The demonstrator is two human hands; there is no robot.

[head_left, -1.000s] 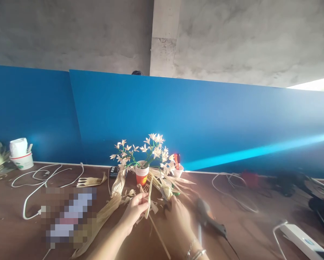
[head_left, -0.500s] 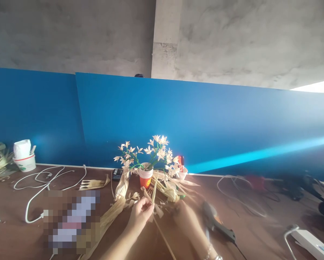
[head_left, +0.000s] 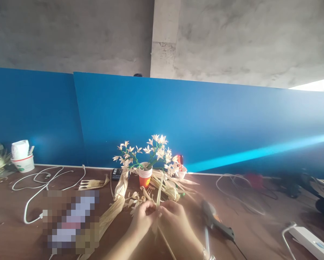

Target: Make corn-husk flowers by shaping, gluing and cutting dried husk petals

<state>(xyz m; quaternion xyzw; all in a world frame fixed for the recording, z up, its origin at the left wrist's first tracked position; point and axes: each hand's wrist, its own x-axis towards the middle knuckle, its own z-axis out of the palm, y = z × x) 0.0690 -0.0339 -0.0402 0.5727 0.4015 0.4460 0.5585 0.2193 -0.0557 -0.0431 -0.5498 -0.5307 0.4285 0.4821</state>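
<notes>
My left hand [head_left: 143,221] pinches a pale corn husk strip [head_left: 159,193] that stands up between my hands. From the other side my right hand [head_left: 175,221] closes on the same strip, its fingertips meeting those of the left. The strip's lower part is partly hidden by my fingers. Just beyond my hands, a stack of red-and-white paper cups [head_left: 145,178] holds green stems with small cream husk flowers [head_left: 160,153]. Bundled dried husks [head_left: 169,189] lie beside the cups, and loose petal-like pieces [head_left: 134,199] are scattered near my left hand.
A hot glue gun [head_left: 217,222] lies right of my right hand. White cables [head_left: 47,185] and a white tub [head_left: 23,163] are at the left. A long husk [head_left: 112,216] lies beside my left forearm. A blue partition [head_left: 140,112] stands behind the table; a white box [head_left: 313,242] sits at the right.
My right hand has moved left to meet my left hand and now grips the husk strip too. The left hand has shifted slightly and keeps its pinch.
</notes>
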